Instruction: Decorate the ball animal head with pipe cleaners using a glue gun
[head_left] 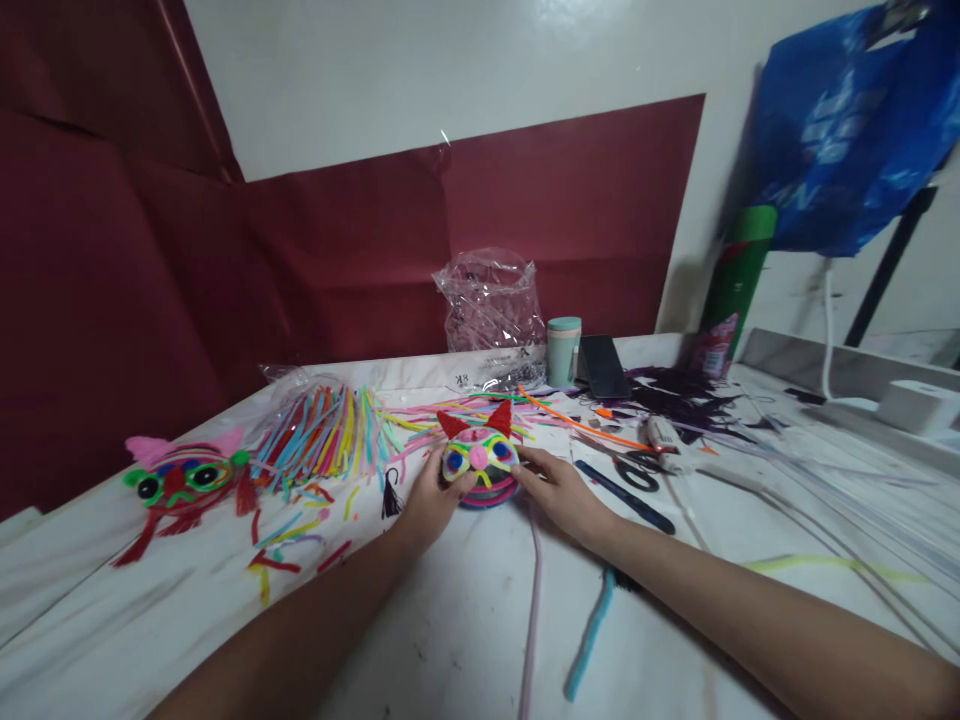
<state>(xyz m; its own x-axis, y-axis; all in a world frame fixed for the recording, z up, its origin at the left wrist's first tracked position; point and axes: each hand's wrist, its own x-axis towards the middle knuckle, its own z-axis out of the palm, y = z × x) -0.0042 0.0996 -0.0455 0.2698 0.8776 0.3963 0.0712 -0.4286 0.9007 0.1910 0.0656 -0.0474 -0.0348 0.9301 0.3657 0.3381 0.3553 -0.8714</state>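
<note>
A small animal face made of pipe cleaners [489, 488], with red pointed ears, blue eyes and a pink nose, is held upright just over the marbled table [450, 640]. My left hand [433, 500] grips its left side, thumb on the front. Against its right side my right hand [559, 490] is closed, fingers bent round the edge. A lilac pipe cleaner [532, 620] runs from beneath the face toward me. Below my right forearm lies a blue pipe cleaner [590, 640].
At left sit another pipe-cleaner face [187, 480] and a bundle of colored pipe cleaners [322, 435] among scraps. Scissors [637, 472], a dark blue flat tool [626, 497], a mint cup [562, 352], a phone [604, 367] and a green spray can [733, 295] stand or lie on the right.
</note>
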